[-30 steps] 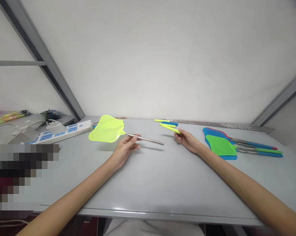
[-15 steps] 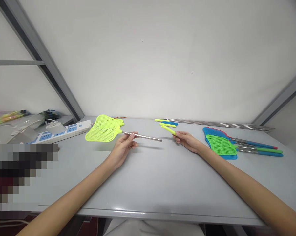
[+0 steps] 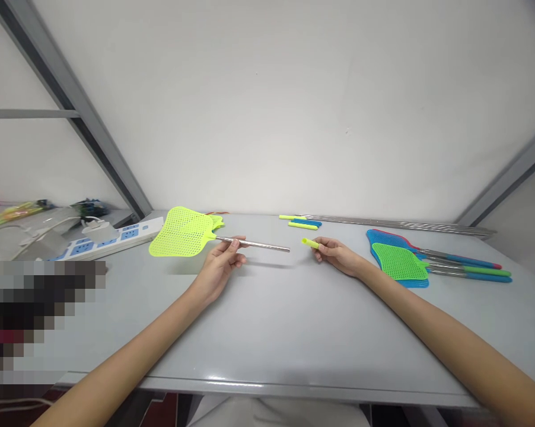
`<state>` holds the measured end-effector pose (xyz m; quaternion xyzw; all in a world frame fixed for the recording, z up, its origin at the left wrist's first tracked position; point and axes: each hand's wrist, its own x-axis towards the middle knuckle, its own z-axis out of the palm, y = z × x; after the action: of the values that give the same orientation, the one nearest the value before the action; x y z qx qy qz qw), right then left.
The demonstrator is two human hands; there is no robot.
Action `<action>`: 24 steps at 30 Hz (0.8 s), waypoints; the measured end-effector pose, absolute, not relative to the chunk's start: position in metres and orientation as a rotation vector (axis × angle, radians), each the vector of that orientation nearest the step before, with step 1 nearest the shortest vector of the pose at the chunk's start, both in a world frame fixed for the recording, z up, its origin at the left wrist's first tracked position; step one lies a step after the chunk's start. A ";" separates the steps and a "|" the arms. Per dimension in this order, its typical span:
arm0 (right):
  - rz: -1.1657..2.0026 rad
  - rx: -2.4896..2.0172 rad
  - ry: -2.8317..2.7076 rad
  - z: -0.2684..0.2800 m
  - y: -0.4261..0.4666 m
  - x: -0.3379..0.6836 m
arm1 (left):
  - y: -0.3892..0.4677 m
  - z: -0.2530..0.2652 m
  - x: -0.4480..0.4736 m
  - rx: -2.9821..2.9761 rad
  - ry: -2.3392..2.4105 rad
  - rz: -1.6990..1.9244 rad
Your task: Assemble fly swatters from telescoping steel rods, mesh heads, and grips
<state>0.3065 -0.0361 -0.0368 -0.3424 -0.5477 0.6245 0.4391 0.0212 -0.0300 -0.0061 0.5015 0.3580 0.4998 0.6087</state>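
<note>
Above the table, my left hand [image 3: 223, 259] is closed on the metal rod of a yellow-green fly swatter [image 3: 181, 232]. Its perforated head points left and the bare rod end points right. My right hand [image 3: 333, 254] pinches a yellow-green handle tube [image 3: 311, 243], whose open end faces the rod tip with a small gap between them. The rest of the tube is hidden by my fingers. Behind my hands lie loose yellow-green handles [image 3: 303, 226] and blue handles [image 3: 314, 223]. To the right is a stack of swatters, a green swatter [image 3: 398, 261] lying over a blue swatter [image 3: 385, 238].
Long metal rods [image 3: 396, 225] lie along the wall at the back right. A white power strip [image 3: 134, 233] with a plug and cables sits at the left. More yellow-green swatter heads [image 3: 216, 222] lie behind the held one. Grey metal posts [image 3: 94, 142] frame the table [image 3: 267, 332].
The handle tube in my right hand has turned from slanting up-left so its open end faces the rod more directly. My left hand has shifted the swatter slightly left.
</note>
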 end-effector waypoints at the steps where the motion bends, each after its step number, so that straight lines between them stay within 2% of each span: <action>1: 1.546 -0.851 -1.365 -0.037 -0.037 0.306 | -0.030 -0.006 0.021 1.156 0.821 1.155; 8: 1.471 -0.853 -1.271 -0.036 -0.039 0.301 | -0.030 -0.004 0.021 1.158 0.796 1.158; 24: 1.639 -0.715 -0.947 -0.035 -0.031 0.308 | -0.033 0.000 0.022 1.170 0.822 1.154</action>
<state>0.3084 -0.0310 -0.0352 -0.2995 -0.3968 0.6866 0.5305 0.0221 -0.0335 -0.0005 0.5062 0.3554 0.4993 0.6067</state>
